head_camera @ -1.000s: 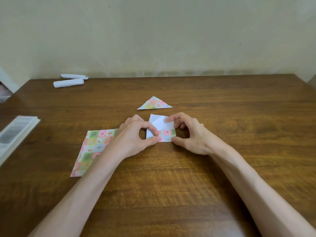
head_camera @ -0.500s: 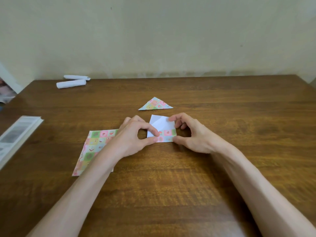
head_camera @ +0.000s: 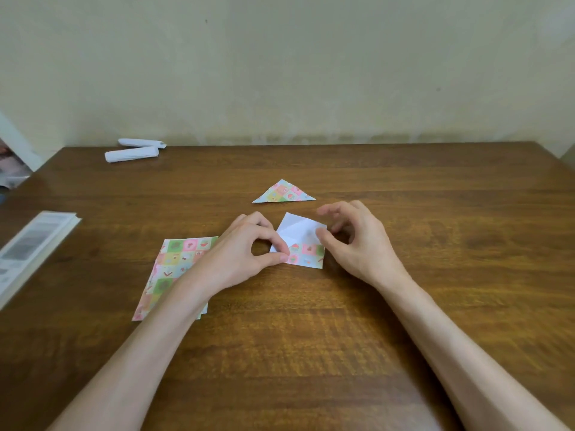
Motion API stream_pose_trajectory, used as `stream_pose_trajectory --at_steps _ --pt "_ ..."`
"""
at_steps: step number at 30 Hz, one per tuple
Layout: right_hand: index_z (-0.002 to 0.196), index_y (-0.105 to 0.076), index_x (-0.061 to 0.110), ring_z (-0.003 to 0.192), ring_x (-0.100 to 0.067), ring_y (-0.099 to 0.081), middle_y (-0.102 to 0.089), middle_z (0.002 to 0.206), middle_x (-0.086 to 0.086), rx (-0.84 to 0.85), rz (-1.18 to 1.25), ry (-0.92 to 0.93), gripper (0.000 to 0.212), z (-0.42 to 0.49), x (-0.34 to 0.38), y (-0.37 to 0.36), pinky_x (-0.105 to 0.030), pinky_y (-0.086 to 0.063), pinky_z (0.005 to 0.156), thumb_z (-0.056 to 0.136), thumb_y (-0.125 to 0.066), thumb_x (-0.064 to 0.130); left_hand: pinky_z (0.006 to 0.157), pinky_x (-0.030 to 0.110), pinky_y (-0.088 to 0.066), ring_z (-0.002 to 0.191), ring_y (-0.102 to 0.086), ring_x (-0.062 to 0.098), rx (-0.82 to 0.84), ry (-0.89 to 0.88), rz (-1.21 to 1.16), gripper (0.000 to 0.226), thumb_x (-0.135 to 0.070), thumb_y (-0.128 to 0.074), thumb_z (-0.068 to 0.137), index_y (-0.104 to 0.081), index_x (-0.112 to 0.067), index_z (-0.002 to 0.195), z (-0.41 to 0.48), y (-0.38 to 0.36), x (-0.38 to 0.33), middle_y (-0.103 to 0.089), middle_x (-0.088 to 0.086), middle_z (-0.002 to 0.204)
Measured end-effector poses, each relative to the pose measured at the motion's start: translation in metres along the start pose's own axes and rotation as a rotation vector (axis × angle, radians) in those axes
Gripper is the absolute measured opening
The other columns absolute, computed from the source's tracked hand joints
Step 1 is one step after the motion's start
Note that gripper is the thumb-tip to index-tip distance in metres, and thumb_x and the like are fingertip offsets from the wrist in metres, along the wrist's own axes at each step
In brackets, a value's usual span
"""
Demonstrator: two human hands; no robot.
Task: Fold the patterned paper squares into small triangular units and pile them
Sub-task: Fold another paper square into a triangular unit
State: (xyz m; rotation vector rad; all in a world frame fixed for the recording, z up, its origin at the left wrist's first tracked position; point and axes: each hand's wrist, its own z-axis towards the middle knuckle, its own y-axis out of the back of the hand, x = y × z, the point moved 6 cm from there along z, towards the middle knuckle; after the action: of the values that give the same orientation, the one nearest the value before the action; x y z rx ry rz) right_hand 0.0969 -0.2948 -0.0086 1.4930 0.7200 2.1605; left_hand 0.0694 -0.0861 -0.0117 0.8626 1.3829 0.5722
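A partly folded patterned paper (head_camera: 299,235) lies on the wooden table (head_camera: 311,337), white side up with a patterned strip along its near edge. My left hand (head_camera: 236,259) pinches its left edge between thumb and index finger. My right hand (head_camera: 361,244) hovers at its right edge with loosely curled fingers; the thumb tip touches the paper and the index finger is raised off it. One finished patterned triangle (head_camera: 284,192) lies just beyond. A stack of flat patterned squares (head_camera: 177,262) sits to the left, partly under my left forearm.
Two white paper rolls (head_camera: 132,154) lie at the table's far left by the wall. A thick white booklet (head_camera: 31,247) sits at the left edge. The wall runs along the far edge of the table.
My right index finger has lifted off the paper's far right corner and the hand has loosened. My left hand keeps its pinch on the left edge.
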Motion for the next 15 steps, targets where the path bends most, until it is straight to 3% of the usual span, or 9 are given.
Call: stream_pose_trajectory --at_steps 4,6,9,12,15 --pt "0.127 -0.068 0.035 0.120 -0.008 -0.048 -0.061 0.126 0.015 0.067 -0.154 0.077 0.035 -0.003 0.006 -0.013 -0.031 -0.034 0.099 0.093 -0.071 0.041 0.102 0.027 -0.034 0.113 -0.042 0.000 -0.005 -0.086 -0.033 0.008 -0.036 -0.078 0.090 -0.078 -0.044 0.090 0.000 -0.001 -0.001 -0.049 -0.018 0.105" --pt "0.117 -0.071 0.037 0.112 -0.008 -0.050 -0.066 0.111 0.020 0.077 -0.166 0.071 0.023 -0.002 0.009 -0.014 -0.034 -0.033 0.097 0.094 -0.070 0.042 0.102 0.026 -0.033 0.112 -0.042 0.001 -0.012 -0.101 -0.036 0.012 -0.033 -0.077 0.091 -0.079 -0.044 0.091 0.000 0.000 -0.001 -0.048 -0.017 0.105" --pt "0.091 -0.070 0.034 0.085 -0.008 -0.059 -0.068 0.081 0.020 0.048 -0.096 0.038 0.003 -0.001 0.010 -0.006 -0.037 -0.047 0.087 0.093 -0.071 0.032 0.096 0.023 -0.034 0.108 -0.044 0.003 -0.042 -0.105 -0.002 0.013 -0.031 -0.077 0.091 -0.080 -0.043 0.094 0.000 0.002 -0.001 -0.047 -0.017 0.103" --pt "0.084 -0.070 0.029 0.072 -0.008 -0.063 -0.070 0.076 0.015 0.055 0.005 -0.044 0.008 -0.003 0.009 -0.002 -0.033 -0.055 0.072 0.091 -0.072 0.025 0.083 0.020 -0.036 0.098 -0.045 0.004 -0.183 -0.130 0.126 0.011 -0.033 -0.077 0.091 -0.079 -0.042 0.097 0.000 0.007 -0.003 -0.046 -0.020 0.098" --pt "0.084 -0.069 0.027 0.073 -0.005 -0.066 -0.070 0.075 0.015 0.000 0.009 -0.092 0.008 -0.005 0.006 0.003 -0.032 -0.057 0.074 0.091 -0.073 0.026 0.073 0.018 -0.038 0.083 -0.053 0.006 -0.352 -0.234 0.094 0.016 -0.023 -0.076 0.093 -0.079 -0.035 0.103 -0.005 0.015 -0.014 -0.054 -0.017 0.087"
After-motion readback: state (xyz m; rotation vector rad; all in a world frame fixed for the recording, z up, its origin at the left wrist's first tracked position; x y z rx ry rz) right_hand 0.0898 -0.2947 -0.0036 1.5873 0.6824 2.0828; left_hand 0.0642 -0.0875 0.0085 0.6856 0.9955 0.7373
